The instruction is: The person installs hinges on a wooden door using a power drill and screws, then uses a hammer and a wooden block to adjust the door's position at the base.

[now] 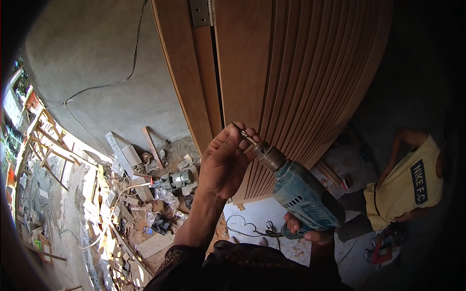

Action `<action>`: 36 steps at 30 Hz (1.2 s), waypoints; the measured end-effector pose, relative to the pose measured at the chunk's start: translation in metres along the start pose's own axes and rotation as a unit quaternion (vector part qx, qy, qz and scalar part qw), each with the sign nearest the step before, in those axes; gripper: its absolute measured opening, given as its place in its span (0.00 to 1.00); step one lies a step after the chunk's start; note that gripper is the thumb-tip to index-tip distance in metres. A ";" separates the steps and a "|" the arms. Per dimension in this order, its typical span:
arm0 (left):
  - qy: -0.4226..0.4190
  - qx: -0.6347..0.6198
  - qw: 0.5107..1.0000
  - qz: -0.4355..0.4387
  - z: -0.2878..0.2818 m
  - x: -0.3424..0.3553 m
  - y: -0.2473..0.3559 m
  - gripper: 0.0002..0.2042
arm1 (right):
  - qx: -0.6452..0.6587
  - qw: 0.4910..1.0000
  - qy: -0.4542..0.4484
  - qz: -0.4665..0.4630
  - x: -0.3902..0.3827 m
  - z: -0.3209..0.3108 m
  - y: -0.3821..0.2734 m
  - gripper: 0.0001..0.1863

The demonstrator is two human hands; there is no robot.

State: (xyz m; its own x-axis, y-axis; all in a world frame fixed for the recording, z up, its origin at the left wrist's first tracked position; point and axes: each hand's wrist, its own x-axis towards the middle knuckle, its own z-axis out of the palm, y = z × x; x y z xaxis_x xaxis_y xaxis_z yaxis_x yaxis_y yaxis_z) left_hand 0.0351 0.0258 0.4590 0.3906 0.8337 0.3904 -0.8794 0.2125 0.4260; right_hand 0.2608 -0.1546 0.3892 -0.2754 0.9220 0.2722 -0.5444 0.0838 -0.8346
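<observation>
My right hand [310,234] grips the handle of a teal power drill [307,191], its dark metal chuck [270,156] pointing up and to the left. A thin drill bit [248,137] sticks out of the chuck. The fingers of my left hand [227,162] pinch around that bit, close to its tip. Just beyond both hands stands a brown wooden door [245,63] with a ribbed panel. Its edge meets a wooden frame [182,58], and a metal hinge [201,13] joins the two near the top of the view.
A grey plastered wall [107,53] with a hanging black cable [114,85] is at left. Wood scraps, plastic and a grey-green power tool [175,180] litter the ground below it. A person in a yellow shirt [407,186] is at right, near a red-and-white power tool [382,250]. The drill's cord [257,232] trails over a pale surface.
</observation>
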 end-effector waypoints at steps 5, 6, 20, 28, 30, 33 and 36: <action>-0.003 -0.020 1.000 -0.015 -0.008 0.022 0.005 0.09 | -0.038 0.995 0.077 -0.047 0.031 0.015 -0.008 0.43; -0.014 -0.017 1.000 -0.010 -0.007 0.030 0.008 0.09 | -0.057 0.991 0.114 -0.049 0.040 0.023 -0.012 0.42; -0.098 -0.087 0.985 0.108 0.073 0.181 0.082 0.11 | -0.504 0.805 0.200 -0.242 0.170 0.124 -0.153 0.26; 0.048 0.265 0.897 0.351 0.044 0.195 0.088 0.14 | -0.556 0.761 0.202 -0.265 0.200 0.161 -0.170 0.25; 0.062 0.294 0.873 0.384 0.037 0.202 0.086 0.12 | -0.563 0.752 0.208 -0.274 0.205 0.165 -0.170 0.25; 0.071 0.487 0.675 0.550 0.036 0.212 0.089 0.15 | -0.570 0.742 0.217 -0.277 0.210 0.172 -0.175 0.23; 0.207 0.627 0.352 0.663 0.044 0.211 0.107 0.29 | -0.587 0.729 0.220 -0.276 0.214 0.171 -0.178 0.23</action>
State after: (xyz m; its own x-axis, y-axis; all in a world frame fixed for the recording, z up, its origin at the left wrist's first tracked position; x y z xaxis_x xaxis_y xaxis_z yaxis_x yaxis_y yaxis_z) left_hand 0.0356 0.2020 0.6231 -0.4378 -0.1673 0.8834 0.7008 -0.6790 0.2187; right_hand 0.1630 -0.0369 0.6779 0.1507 0.6365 0.7564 0.6472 0.5149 -0.5622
